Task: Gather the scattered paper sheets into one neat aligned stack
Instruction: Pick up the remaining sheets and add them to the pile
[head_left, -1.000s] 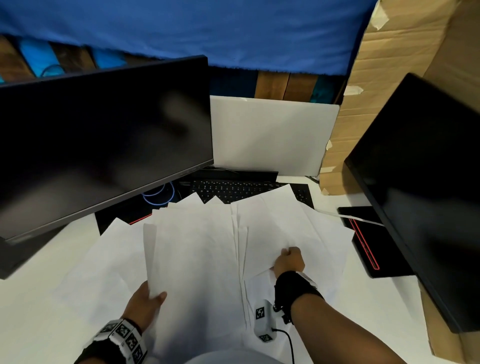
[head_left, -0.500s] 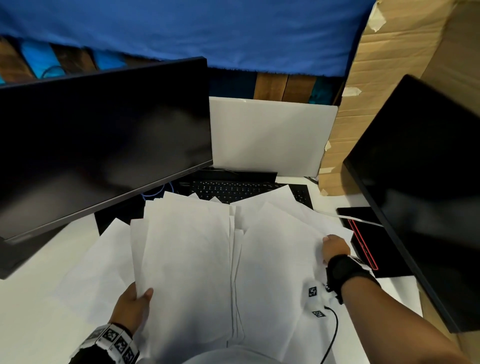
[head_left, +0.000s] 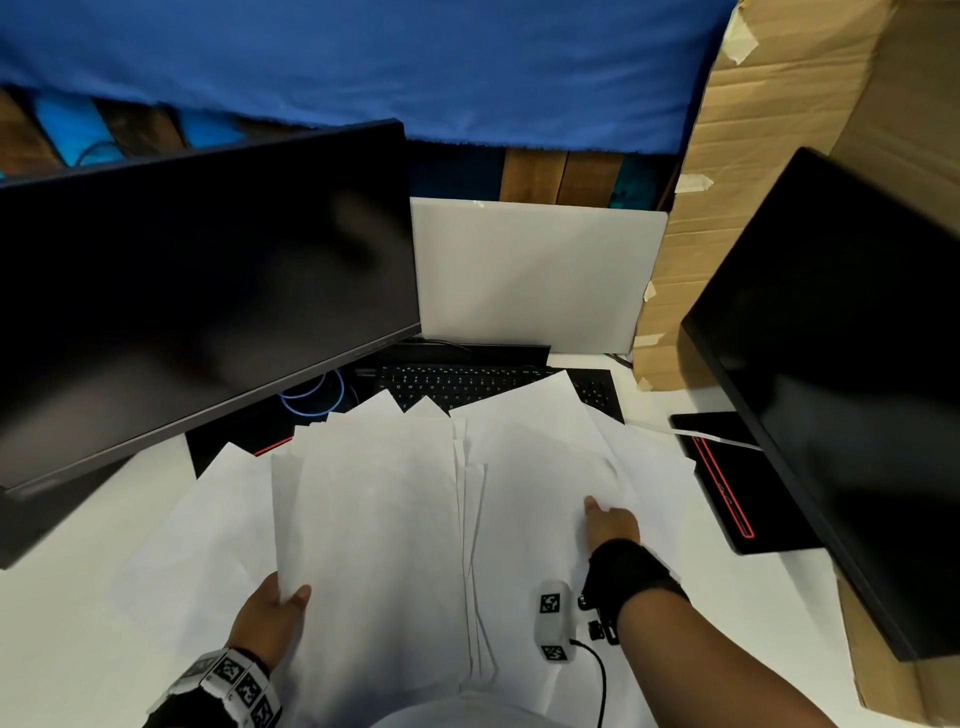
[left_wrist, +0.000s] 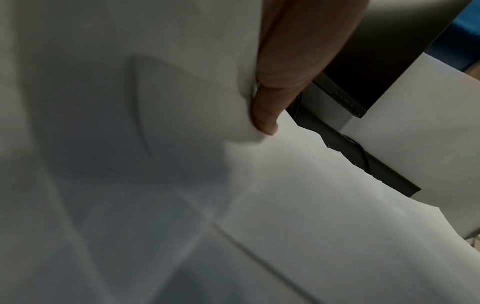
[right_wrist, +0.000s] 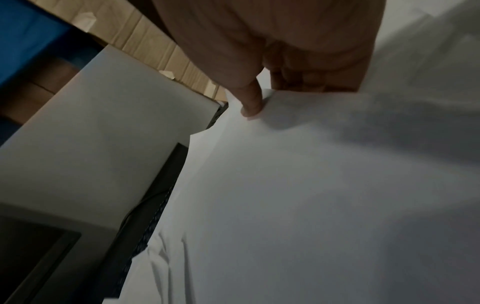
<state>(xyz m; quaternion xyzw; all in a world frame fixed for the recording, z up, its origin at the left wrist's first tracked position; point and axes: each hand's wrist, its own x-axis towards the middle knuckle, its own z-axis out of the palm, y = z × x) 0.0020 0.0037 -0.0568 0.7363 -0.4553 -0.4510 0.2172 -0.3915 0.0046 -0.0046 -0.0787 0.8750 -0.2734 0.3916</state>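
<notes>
- Left hand (head_left: 270, 618) pinching the near left edge of a bundle of white paper sheets (head_left: 374, 519); thumb (left_wrist: 267, 115) on top, fingers hidden beneath.
- Bundle lifted and fanned away from that pinch, sheet corners staggered at the far end, not aligned.
- Right hand (head_left: 610, 522) pinching the edge of a second group of sheets (head_left: 540, 467): thumb on top, curled fingers (right_wrist: 298, 80) under the paper, as seen from the right wrist.
- Second group overlapping the first bundle along a seam between the two grips; more loose sheets (head_left: 660, 483) lying flat just right of the right-hand pinch.
- One single sheet (head_left: 208, 519) flat on the white desk (head_left: 67, 623), left of the left-hand pinch.
- Beyond both grips: black keyboard (head_left: 457, 382), its near edge covered by sheet corners.
- Dark monitor (head_left: 197, 291) far-left of the left grip; second dark monitor (head_left: 841, 374) right of the right grip.
- White board (head_left: 530, 275) upright behind the keyboard; cardboard (head_left: 779, 104) far-right.
- Tagged wrist camera (head_left: 551, 626) with cable just left of the right wrist, over the paper.
</notes>
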